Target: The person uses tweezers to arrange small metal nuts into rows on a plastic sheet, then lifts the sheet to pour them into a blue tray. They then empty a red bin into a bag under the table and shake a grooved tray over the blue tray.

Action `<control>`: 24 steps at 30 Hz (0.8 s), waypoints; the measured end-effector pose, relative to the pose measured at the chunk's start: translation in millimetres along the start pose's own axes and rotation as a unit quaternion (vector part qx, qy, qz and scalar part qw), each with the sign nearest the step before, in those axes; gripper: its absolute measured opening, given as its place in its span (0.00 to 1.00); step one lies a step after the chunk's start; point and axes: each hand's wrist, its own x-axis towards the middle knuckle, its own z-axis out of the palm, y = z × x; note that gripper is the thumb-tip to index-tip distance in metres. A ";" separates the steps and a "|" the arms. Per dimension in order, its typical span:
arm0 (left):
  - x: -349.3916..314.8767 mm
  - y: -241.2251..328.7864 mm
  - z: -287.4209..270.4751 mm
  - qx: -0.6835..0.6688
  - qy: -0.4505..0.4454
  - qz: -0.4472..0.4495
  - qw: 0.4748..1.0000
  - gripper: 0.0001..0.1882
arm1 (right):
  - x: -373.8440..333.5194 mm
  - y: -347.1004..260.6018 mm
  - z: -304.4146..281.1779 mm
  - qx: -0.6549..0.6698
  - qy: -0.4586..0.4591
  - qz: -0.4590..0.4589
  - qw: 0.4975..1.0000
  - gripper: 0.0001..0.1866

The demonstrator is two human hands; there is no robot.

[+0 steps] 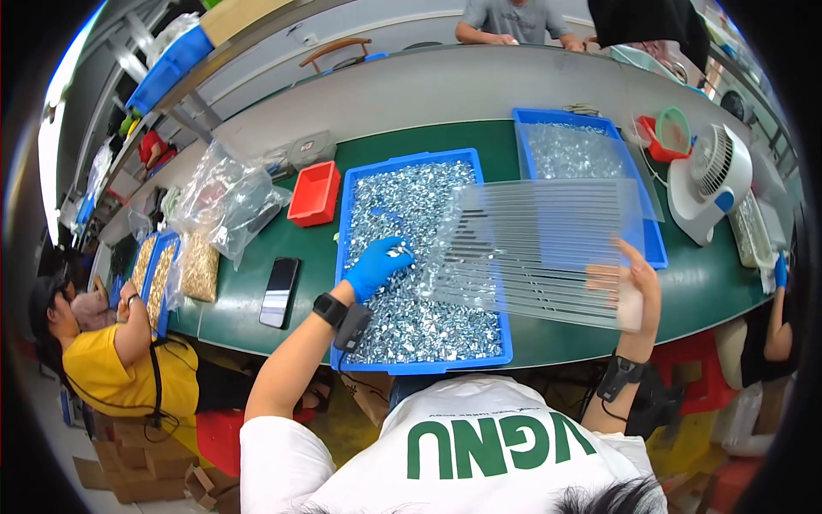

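Observation:
A blue tray (346,223) lies before me on the green table, filled with a layer of small shiny silvery metal pieces (428,330). My left hand (377,267), in a blue glove, is low over the middle of that layer. Its fingers are curled round a few of the same pieces. Bare and at the right, my right hand (638,278) grips the right edge of a clear plastic sheet with long parallel slots or ridges (539,248). The sheet is tilted, its left part over the blue tray's right side. Some fingers show through the plastic.
A second blue tray (655,248) stands behind the sheet. A red bin (314,194), a phone (279,292) and a bag of tan pieces (200,265) lie to the left. A white fan (709,184) stands right. Co-workers sit at left (128,368), far side (514,21) and right.

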 end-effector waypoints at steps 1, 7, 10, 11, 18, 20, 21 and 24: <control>2.1 10.2 1.1 0.005 -0.011 0.002 1.000 0.15 | 2.5 1.5 5.7 0.005 -0.010 0.019 1.000 0.30; -6.9 86.2 22.3 -0.168 0.025 -0.113 0.979 0.15 | 11.6 29.6 33.6 0.078 -0.063 0.077 0.992 0.27; 0.5 105.7 50.6 -0.128 0.028 -0.088 0.988 0.14 | 17.5 31.2 58.0 0.076 -0.080 0.104 0.988 0.27; 2.6 111.2 58.3 -0.106 0.026 -0.066 0.992 0.13 | 17.1 30.0 62.6 0.072 -0.086 0.115 0.987 0.26; 7.2 91.5 56.2 -0.283 0.140 -0.062 0.947 0.09 | 16.1 29.6 66.9 0.075 -0.090 0.131 0.984 0.23; 9.2 53.1 29.8 -0.396 0.171 -0.063 0.900 0.09 | 14.1 29.0 67.4 0.070 -0.089 0.137 0.984 0.23; 12.1 35.3 22.7 -0.502 0.198 -0.065 0.839 0.09 | 13.1 27.7 68.6 0.064 -0.083 0.134 0.985 0.24; 27.1 19.1 21.3 -0.569 0.229 -0.042 0.789 0.08 | 11.9 26.0 72.4 0.051 -0.077 0.129 0.987 0.26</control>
